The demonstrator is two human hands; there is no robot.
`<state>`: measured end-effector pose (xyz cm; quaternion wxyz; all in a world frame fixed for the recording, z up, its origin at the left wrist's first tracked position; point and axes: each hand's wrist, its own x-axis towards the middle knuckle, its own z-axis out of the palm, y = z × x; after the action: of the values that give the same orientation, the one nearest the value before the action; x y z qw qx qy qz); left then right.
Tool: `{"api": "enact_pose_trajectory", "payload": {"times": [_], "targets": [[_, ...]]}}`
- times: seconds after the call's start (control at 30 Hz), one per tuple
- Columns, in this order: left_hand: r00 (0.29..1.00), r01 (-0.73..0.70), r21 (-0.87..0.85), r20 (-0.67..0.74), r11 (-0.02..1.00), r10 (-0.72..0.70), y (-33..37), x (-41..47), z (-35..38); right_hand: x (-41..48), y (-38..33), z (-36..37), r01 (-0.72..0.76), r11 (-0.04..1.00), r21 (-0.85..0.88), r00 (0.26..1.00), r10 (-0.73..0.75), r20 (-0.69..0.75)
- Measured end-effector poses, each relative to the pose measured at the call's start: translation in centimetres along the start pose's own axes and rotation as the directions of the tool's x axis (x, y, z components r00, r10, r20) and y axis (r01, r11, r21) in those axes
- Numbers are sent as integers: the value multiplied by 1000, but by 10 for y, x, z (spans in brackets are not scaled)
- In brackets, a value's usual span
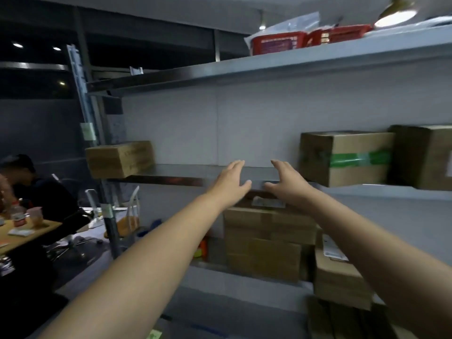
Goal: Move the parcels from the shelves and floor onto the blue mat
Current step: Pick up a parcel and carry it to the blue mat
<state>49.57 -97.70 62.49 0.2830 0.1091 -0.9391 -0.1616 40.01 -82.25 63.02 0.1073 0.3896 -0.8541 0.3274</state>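
Over on the far left, a seated person [36,189] at a wooden table [29,232] is half cut off and too blurry to read. Next along, a small cardboard box [119,158] sits at the left end of the grey metal middle shelf [186,172]. Left hand [230,183] and right hand [287,183] reach out side by side at the shelf edge, fingers spread, holding nothing. Below them a stack of brown boxes [266,238] is partly hidden by the hands. Further right, a box with green tape [347,159] sits on the shelf, and beside it another box [425,156] gets cut off by the frame. No blue mat anywhere in view.
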Motion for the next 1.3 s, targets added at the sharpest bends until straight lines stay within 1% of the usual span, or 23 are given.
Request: {"api": "enact_pose_trajectory", "payload": {"times": [0.07, 0.17, 0.3, 0.37, 0.47, 0.57, 0.7, 0.8, 1.0, 1.13, 1.23, 1.3], "targets": [[997, -57, -49, 44, 997, 59, 53, 7, 33, -24, 46, -37, -80, 997, -19, 996, 80, -26], [972, -184, -94, 132, 979, 195, 129, 15, 80, -69, 116, -92, -228, 973, -27, 970, 225, -92], [939, -247, -210, 187, 946, 287, 221, 19, 138, -140, 197, -160, -360, 927, -107, 928, 343, -148], [908, -305, -250, 216, 919, 360, 269, 15, 169, -174, 228, -193, -440, 888, -136, 890, 411, -196], [842, -384, -337, 254, 860, 476, 341, 2, 208, -225, 263, -240, -551, 820, -152, 820, 499, -280], [767, -447, -405, 284, 797, 575, 407, -11, 239, -272, 288, -279, -631, 764, -134, 751, 558, -352], [673, -525, -504, 248, 686, 697, 484, -28, 272, -332, 318, -317, -730, 667, -149, 656, 623, -426], [591, -561, -567, 237, 604, 771, 535, -39, 297, -375, 339, -341, -802, 578, -147, 568, 665, -485], [424, -588, -648, 262, 484, 867, 619, -57, 360, -440, 388, -384, -914, 390, -109, 383, 743, -550], [334, -567, -711, 263, 416, 905, 669, -60, 406, -469, 426, -404, -950, 305, -60, 280, 757, -591], [261, -544, -753, 266, 369, 928, 706, -60, 439, -491, 457, -417, -974, 227, -11, 189, 784, -591], [229, -532, -772, 265, 348, 937, 729, -61, 461, -506, 478, -426, -985, 174, 18, 129, 791, -599]]}}
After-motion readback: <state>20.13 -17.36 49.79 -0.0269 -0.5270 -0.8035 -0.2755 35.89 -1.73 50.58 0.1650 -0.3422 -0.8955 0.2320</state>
